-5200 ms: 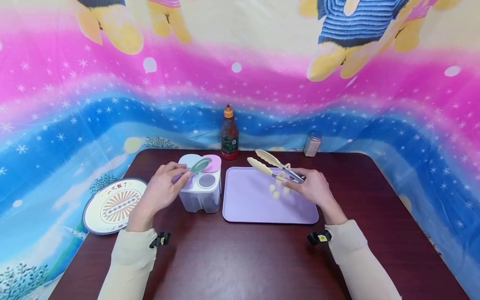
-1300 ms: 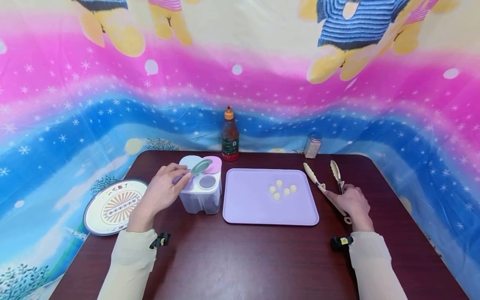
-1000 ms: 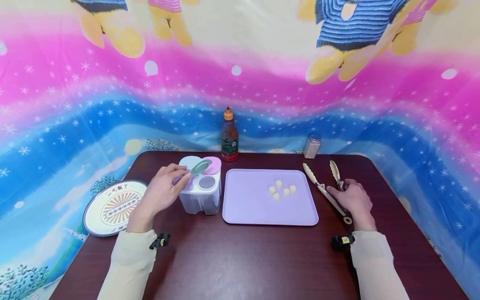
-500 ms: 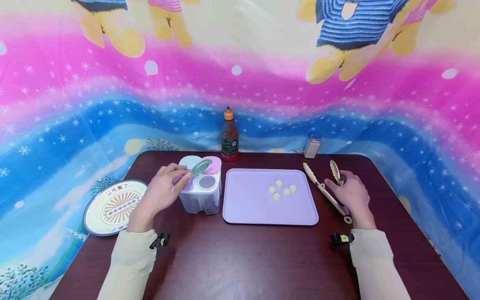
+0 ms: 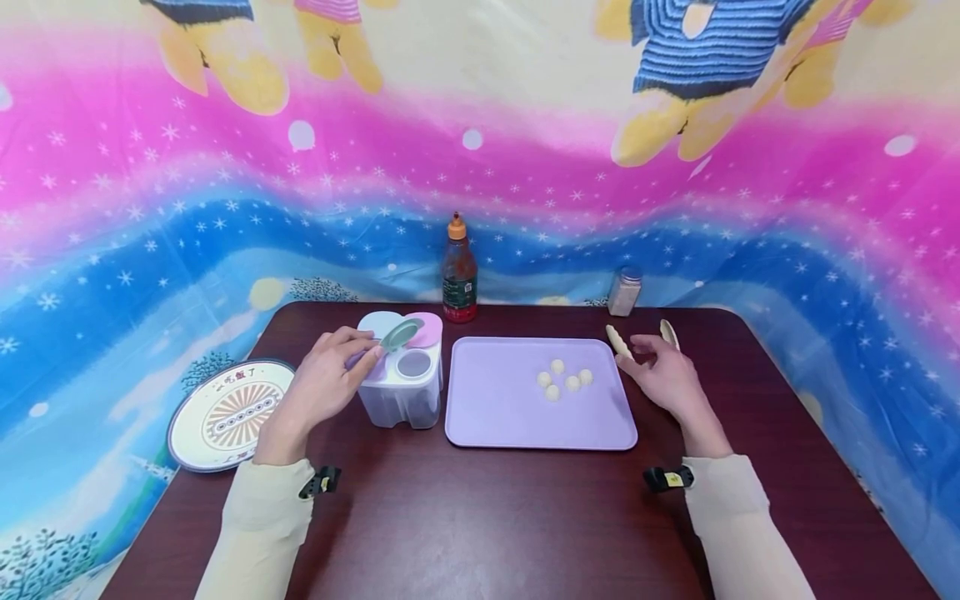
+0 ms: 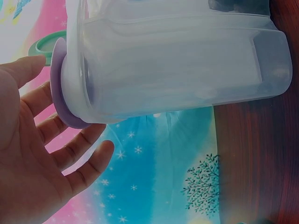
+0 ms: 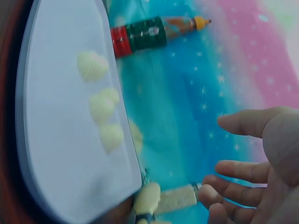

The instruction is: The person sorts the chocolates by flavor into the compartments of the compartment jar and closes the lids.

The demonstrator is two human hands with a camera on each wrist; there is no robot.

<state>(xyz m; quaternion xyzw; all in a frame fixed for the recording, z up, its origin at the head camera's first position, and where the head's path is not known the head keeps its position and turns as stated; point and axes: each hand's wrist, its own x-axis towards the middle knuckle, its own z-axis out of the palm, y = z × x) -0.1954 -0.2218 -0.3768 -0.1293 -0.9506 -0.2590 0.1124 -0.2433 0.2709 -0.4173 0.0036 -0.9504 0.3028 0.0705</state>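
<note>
My left hand [image 5: 330, 379] is at the clear container with coloured lids [image 5: 401, 404], pinching the edge of its raised green lid [image 5: 402, 333] between thumb and index finger. Below that lid a round opening [image 5: 414, 362] shows. In the left wrist view, the other fingers spread loosely near the purple lid [image 6: 58, 84]. My right hand [image 5: 667, 379] hovers with relaxed fingers, holding nothing, over metal tongs with cream tips [image 5: 618, 341]; it hides most of them. To its left, several small cream-coloured balls [image 5: 573, 384] lie on a purple tray [image 5: 495, 417].
A sauce bottle with an orange cap [image 5: 459, 283] stands behind the tray. A small glass jar [image 5: 625, 293] stands at the back right. An oval plate [image 5: 225, 417] lies at the left table edge. A printed cloth [image 5: 480, 183] hangs around the table.
My right hand held the tongs over the tray, then set them on the table to its right and let go. Now it has moved left and forward above them. The left hand stays put.
</note>
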